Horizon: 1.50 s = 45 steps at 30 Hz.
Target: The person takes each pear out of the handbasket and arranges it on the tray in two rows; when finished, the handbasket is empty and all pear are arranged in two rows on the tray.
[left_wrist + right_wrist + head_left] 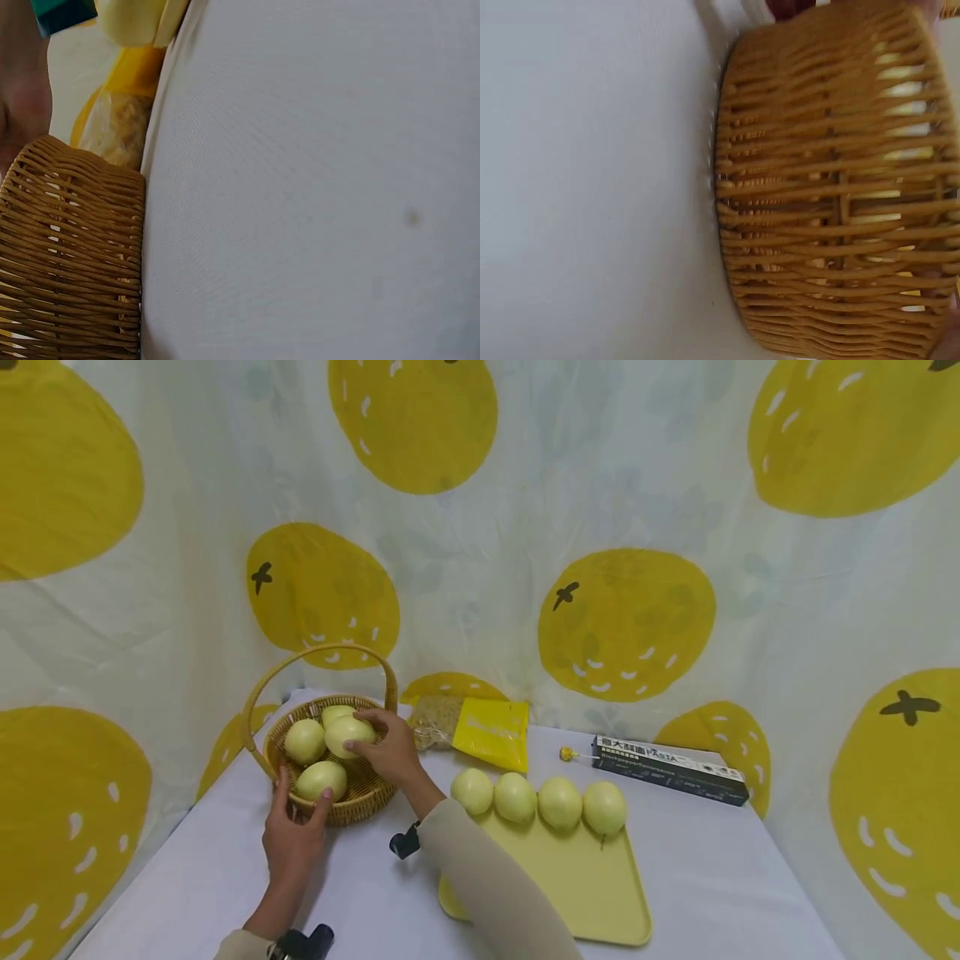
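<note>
Right hand (392, 747) pinches one pale fruit (341, 737) between thumb and fingers; it reaches over the right rim of the wicker basket (360, 810), so the fruit lies left of my palm. Whether it touches its neighbours, I cannot tell. My left hand (294, 839) rests at the basket's near left side, thumb and forefinger spread, the front fruit (318, 779) beside the thumb, long axis roughly left to right. Four more fruits (560, 803) line the yellow tray's (592, 893) far edge, right of both hands, nearer my right.
</note>
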Motion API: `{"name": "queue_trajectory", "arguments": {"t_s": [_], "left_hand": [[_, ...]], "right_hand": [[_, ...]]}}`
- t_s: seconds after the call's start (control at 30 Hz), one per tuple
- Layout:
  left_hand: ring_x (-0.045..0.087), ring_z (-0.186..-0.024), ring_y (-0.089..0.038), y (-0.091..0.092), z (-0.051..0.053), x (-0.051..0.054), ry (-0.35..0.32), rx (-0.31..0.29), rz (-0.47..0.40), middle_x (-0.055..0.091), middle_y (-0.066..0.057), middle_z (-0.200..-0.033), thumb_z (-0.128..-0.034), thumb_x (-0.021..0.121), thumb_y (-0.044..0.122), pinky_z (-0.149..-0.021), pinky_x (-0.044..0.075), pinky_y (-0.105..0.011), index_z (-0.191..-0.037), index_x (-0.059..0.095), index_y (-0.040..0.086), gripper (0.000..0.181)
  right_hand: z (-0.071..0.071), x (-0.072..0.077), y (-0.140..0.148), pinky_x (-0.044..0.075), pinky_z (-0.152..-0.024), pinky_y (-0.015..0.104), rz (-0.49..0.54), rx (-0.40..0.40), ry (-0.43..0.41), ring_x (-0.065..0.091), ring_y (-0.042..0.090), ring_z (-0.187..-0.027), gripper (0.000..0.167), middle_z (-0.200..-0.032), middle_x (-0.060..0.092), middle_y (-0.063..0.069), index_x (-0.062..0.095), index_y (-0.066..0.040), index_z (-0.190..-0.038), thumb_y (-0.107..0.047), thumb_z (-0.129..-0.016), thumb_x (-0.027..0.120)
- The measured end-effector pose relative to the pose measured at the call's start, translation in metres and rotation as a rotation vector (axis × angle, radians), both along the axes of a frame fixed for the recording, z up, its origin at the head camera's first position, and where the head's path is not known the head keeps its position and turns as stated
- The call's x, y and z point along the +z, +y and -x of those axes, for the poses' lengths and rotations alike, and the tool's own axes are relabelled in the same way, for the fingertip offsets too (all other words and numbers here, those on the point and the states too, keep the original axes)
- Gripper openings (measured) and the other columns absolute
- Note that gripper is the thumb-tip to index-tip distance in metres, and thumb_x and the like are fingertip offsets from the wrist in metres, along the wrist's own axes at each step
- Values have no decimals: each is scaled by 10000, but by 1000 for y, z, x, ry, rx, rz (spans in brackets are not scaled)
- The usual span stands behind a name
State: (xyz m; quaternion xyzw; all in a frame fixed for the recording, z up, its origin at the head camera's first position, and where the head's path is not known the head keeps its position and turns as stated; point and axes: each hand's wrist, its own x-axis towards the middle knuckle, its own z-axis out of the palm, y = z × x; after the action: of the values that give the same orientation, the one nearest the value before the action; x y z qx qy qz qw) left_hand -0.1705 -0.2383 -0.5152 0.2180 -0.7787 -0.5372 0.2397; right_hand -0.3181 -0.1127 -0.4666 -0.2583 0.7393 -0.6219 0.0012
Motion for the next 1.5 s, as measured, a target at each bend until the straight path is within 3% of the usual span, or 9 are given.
{"name": "queue_trajectory", "arguments": {"t_s": [0.2, 0.3, 0.5, 0.63, 1.1, 1.3, 1.5], "left_hand": [[163, -1653, -276, -1, 0, 0, 1, -11, -5, 106, 38, -1782, -1020, 701, 474, -1313, 302, -532, -1718, 130, 297, 919], [148, -1655, -268, -1, 1, 1, 7, -27, -20, 92, 48, -1783, -1024, 697, 466, -1315, 295, -535, -1716, 117, 313, 916], [178, -1651, -306, -1, -2, 0, -6, -11, -12, 116, 8, -1790, -1017, 710, 461, -1307, 307, -544, -1716, 138, 317, 915], [183, -1649, -299, 0, -3, -1, -12, -6, -21, 114, 5, -1790, -1019, 707, 457, -1307, 311, -534, -1719, 134, 310, 917], [151, -1652, -255, 0, -1, 0, 2, -12, -31, 92, 35, -1778, -1026, 691, 466, -1317, 297, -528, -1717, 134, 309, 902], [135, -1656, -244, 0, -1, -2, -5, -21, -34, 88, 57, -1779, -1024, 691, 477, -1327, 280, -520, -1716, 121, 317, 910], [147, -1653, -253, 0, -1, 0, 12, -17, -35, 95, 32, -1779, -1026, 695, 458, -1320, 294, -529, -1717, 138, 300, 901]], "right_hand": [[-14, 8, 12, 578, -987, 238, 16, 14, 15, 656, 73, -1224, 469, -1384, 711, -45, 741, -205, -1323, -182, -880, 895], [-20, 18, 24, 588, -996, 266, 28, 50, 45, 663, 87, -1206, 488, -1388, 712, -22, 723, -165, -1357, -193, -896, 882], [-29, 28, 50, 633, -936, 339, 47, 120, 73, 670, 99, -1173, 473, -1369, 722, 4, 729, -165, -1348, -174, -898, 876], [-36, 30, 70, 647, -921, 293, 43, 131, 42, 662, 98, -1197, 458, -1352, 717, -24, 743, -216, -1327, -161, -894, 880], [-68, 37, 147, 652, -973, 336, 38, 255, -75, 617, 276, -1353, 512, -1473, 648, 56, 714, -167, -1376, -56, -896, 854], [-80, 23, 176, 661, -935, 320, 2, 220, -101, 619, 292, -1335, 514, -1481, 643, 102, 712, -123, -1367, -53, -881, 866], [-88, 8, 198, 641, -907, 283, -85, 100, -109, 655, 228, -1246, 504, -1406, 698, 61, 743, -161, -1325, -126, -851, 909]]}}
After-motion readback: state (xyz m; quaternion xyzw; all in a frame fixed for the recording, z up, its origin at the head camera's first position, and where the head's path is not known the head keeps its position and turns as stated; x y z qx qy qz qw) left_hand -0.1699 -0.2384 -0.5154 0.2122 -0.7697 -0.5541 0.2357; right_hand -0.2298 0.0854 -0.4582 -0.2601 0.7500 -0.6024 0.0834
